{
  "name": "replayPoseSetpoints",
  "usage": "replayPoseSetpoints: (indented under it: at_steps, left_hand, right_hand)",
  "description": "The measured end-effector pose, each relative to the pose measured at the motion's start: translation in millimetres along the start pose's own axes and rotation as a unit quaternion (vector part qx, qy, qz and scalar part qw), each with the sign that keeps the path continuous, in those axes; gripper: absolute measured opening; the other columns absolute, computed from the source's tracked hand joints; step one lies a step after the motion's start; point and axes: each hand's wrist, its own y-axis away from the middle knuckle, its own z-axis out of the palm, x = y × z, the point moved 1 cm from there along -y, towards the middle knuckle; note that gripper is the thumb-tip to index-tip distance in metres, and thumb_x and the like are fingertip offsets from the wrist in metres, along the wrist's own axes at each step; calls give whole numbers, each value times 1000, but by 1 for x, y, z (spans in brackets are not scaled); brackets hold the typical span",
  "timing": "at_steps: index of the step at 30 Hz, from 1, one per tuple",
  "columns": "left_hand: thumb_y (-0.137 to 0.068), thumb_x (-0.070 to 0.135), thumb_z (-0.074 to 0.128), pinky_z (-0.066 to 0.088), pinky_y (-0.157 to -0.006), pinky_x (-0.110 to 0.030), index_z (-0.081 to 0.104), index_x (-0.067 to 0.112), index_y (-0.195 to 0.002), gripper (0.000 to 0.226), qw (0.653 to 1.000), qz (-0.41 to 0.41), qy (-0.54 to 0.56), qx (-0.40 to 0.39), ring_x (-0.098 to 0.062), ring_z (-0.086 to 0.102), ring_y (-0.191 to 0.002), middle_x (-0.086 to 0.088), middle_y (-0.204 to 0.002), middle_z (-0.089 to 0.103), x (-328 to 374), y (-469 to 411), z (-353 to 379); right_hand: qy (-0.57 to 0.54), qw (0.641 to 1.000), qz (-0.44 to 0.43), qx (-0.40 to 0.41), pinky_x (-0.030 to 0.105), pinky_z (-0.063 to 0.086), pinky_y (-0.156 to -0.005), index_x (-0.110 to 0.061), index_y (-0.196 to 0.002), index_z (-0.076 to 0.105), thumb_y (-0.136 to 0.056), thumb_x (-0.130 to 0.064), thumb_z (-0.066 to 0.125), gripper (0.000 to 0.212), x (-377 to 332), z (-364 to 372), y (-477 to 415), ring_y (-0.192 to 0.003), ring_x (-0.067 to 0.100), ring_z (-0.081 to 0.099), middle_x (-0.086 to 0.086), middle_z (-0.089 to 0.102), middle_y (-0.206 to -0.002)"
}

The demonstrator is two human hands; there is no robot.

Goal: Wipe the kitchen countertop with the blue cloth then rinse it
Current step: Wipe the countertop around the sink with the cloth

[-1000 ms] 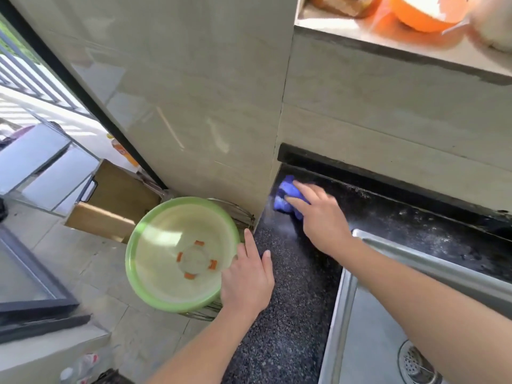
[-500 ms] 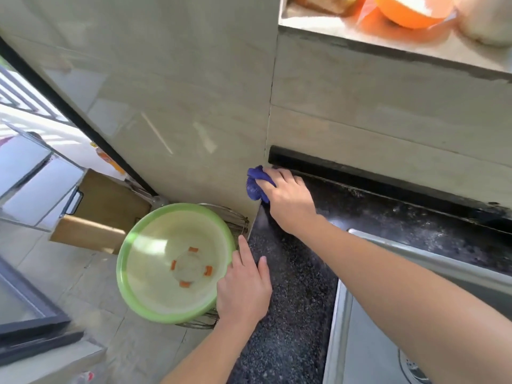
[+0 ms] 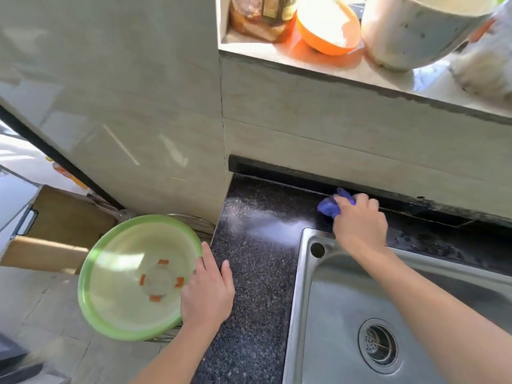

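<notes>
The blue cloth [image 3: 331, 206] is bunched under my right hand [image 3: 358, 224], pressed on the black speckled countertop [image 3: 257, 273] along its back edge, just behind the sink's rear left corner. Only the cloth's left end shows past my fingers. A wet, shiny streak runs left from the cloth across the counter. My left hand [image 3: 207, 295] rests flat on the counter's left edge, fingers together, touching the rim of a green bowl [image 3: 133, 278]; whether it grips the bowl I cannot tell.
A steel sink [image 3: 388, 314] with a round drain [image 3: 378, 346] fills the lower right. The green bowl sits on a wire rack left of the counter. Beige tiled wall stands behind. On the ledge above are a jar [image 3: 260, 18], an orange bowl [image 3: 328, 26] and a pale pot [image 3: 415, 31].
My right hand slid the cloth from the counter's back left corner to the right, along the back edge, leaving a wet streak. The left hand has stayed at the counter's edge.
</notes>
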Motion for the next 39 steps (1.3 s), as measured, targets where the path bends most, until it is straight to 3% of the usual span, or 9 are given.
replayPoseSetpoints:
  at_steps: [5, 9, 12, 16, 19, 23, 29, 34, 39]
  left_hand:
    - [-100, 46, 23, 47, -79, -44, 14, 11, -153, 64, 1000, -10, 3, -14, -34, 60, -105, -12, -140, 46, 3, 0, -2]
    - [-100, 46, 23, 47, -80, -45, 14, 12, -152, 63, 1000, -15, 5, -16, -37, 59, -106, -13, -141, 45, 3, -1, -1]
    - [-100, 45, 23, 46, -81, -46, 14, 11, -152, 63, 1000, -14, 5, -17, -38, 58, -109, -14, -140, 45, 4, 0, -1]
    - [-100, 42, 24, 43, -89, -48, 18, 7, -151, 62, 1000, -19, -9, -21, -37, 49, -120, -17, -140, 45, 5, 0, 1]
    - [-98, 30, 32, 43, -90, -52, 35, -4, -143, 57, 998, 14, -50, 33, -43, 50, -115, -25, -135, 50, 5, -3, 7]
    - [-89, 17, 45, 43, -95, -54, 47, -4, -136, 52, 986, 121, -56, 105, -44, 48, -122, -26, -139, 48, 36, -10, 9]
    - [-92, 36, 34, 42, -102, -51, 52, 3, -134, 57, 961, 260, -48, 85, -41, 46, -128, -24, -140, 48, 114, -19, 21]
    - [-96, 53, 20, 29, -111, -54, 42, 2, -143, 73, 962, 247, -108, 40, -41, 33, -139, -24, -150, 36, 132, -16, 42]
    - [-96, 51, 22, 17, -116, -51, 40, 2, -145, 71, 961, 247, -111, 63, -38, 25, -143, -22, -154, 29, 129, -17, 50]
  right_hand:
    - [-45, 970, -238, 18, 37, 45, -64, -29, -104, 68, -73, -23, 63, 31, -64, 25, 45, -86, 33, 53, 5, 59, -124]
    - [-44, 993, -107, -14, 40, 48, -72, -23, -116, 63, -85, -17, 53, 33, 10, 35, 53, -95, 33, 46, 2, 52, -133]
    - [-3, 1000, -10, -28, 45, 51, -68, -17, -115, 66, -77, -8, 65, 38, 82, 28, 54, -90, 39, 48, 14, 59, -116]
    - [37, 996, 73, -47, 39, 41, -82, -24, -128, 56, -90, -18, 48, 40, 107, 4, 36, -106, 33, 41, 9, 49, -122]
    - [-45, 998, -25, 23, 39, 35, -86, -29, -132, 51, -87, -19, 51, 46, 43, -7, 34, -114, 31, 38, 2, 38, -143]
    - [-63, 981, -179, -31, 40, 29, -88, -29, -130, 49, -89, -22, 49, 41, -31, 19, 38, -121, 29, 33, -1, 25, -152]
    - [-9, 1000, -15, -5, 40, 44, -73, -20, -103, 67, -77, -22, 35, 41, 87, 39, 45, -92, 34, 53, 8, 57, -128]
    - [12, 988, 124, -95, 40, 38, -90, -24, -130, 52, -91, -19, 38, 42, 156, 3, 19, -112, 33, 41, 10, 47, -129]
    - [-76, 988, -110, 82, 40, 38, -74, -23, -110, 66, -77, -22, 42, 41, 29, 5, -1, -102, 35, 51, 11, 54, -126]
